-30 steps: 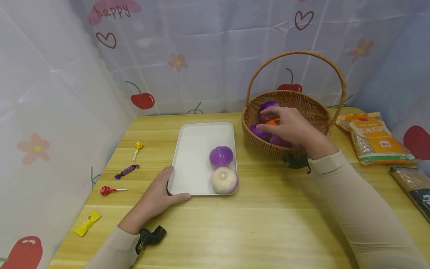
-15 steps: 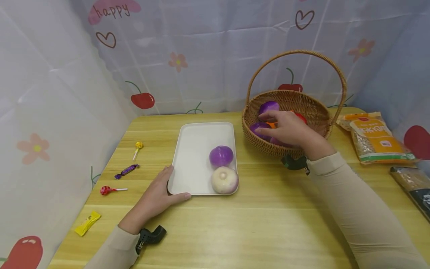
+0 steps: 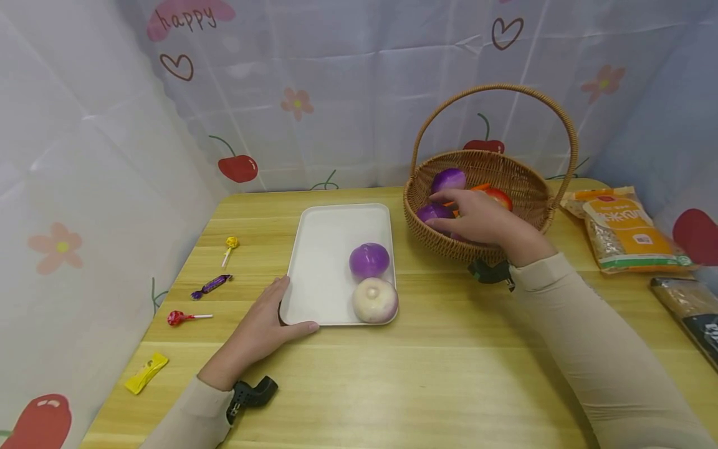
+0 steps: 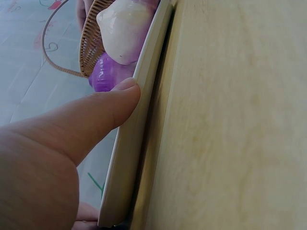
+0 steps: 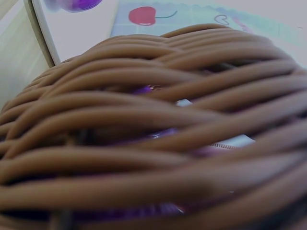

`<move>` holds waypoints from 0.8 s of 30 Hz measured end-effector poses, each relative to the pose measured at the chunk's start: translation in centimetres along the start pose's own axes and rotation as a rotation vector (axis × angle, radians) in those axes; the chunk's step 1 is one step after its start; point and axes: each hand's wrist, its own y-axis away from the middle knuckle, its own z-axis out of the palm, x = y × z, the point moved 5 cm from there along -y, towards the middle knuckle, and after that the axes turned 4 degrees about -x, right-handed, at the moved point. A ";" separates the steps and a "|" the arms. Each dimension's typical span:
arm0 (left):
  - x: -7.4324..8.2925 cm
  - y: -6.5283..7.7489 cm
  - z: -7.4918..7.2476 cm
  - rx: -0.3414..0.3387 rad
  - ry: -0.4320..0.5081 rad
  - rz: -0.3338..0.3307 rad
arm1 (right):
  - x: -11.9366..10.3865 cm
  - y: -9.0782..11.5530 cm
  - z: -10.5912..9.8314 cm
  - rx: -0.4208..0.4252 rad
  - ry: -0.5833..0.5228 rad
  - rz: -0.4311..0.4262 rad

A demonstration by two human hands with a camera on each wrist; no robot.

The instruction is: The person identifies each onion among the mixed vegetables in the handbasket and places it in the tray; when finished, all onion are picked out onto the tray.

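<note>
My left hand (image 3: 266,324) rests at the near left corner of a white tray (image 3: 322,249). Its thumb presses the near edge, while the fingers lie along the left side. In the left wrist view the thumb (image 4: 122,98) touches the rim. On the tray are a glossy purple onion (image 3: 369,260) and a cream-white, purple-tinged onion-like vegetable (image 3: 374,301). My right hand (image 3: 479,215) reaches into a wicker basket (image 3: 521,181), thumb and forefinger apart over a purple onion (image 3: 433,213). Whether they grip it is unclear. The basket weave fills the right wrist view.
Another purple onion (image 3: 449,179) and a red-orange vegetable (image 3: 498,198) lie in the basket, under its tall handle (image 3: 505,87). Lollipops and wrapped sweets (image 3: 212,285) line the left side. A grain packet (image 3: 628,234) and a dark packet (image 3: 687,312) lie at right.
My right hand has shifted slightly left and toward me inside the basket, uncovering more of the red-orange vegetable. My left hand and the tray stay put.
</note>
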 end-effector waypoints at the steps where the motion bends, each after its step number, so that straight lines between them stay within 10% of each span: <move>1: 0.0 0.0 0.0 -0.001 0.000 -0.001 | -0.1 0.0 0.0 -0.004 0.005 -0.002; 24: -0.1 -0.1 0.0 -0.008 0.002 0.001 | 0.2 -0.4 0.7 -0.043 0.052 0.026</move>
